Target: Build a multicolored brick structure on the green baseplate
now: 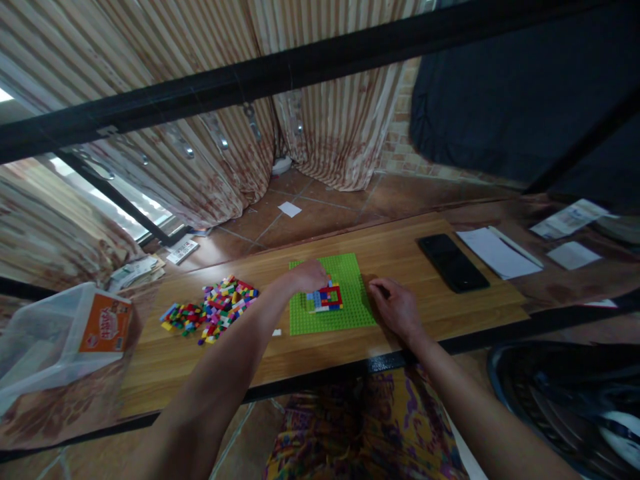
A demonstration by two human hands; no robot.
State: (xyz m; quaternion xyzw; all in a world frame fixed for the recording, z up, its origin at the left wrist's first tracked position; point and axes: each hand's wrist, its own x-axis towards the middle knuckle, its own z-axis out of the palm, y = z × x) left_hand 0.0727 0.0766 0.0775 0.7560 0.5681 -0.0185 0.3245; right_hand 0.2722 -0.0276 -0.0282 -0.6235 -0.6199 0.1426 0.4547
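Observation:
A green studded baseplate (355, 267) lies on the wooden board in front of me. Blue, red, white and yellow toy bricks (330, 297) are joined on it in a low block with an opening inside the red part. My left hand (307, 275) reaches over the plate's far left part, fingers bent down and together at the bricks' far side; whatever is between the fingertips is hidden. Just off the plate's right edge, my right hand (399, 308) rests on the board, loosely curled, with no brick visible in it.
A pile of mixed loose bricks (227, 303) lies to the left, and a single white brick (277, 332) by the plate. On the right are a black phone (453, 262) and white paper (495, 252). A clear plastic bin (55, 340) stands far left. A black bar (225, 83) crosses beyond.

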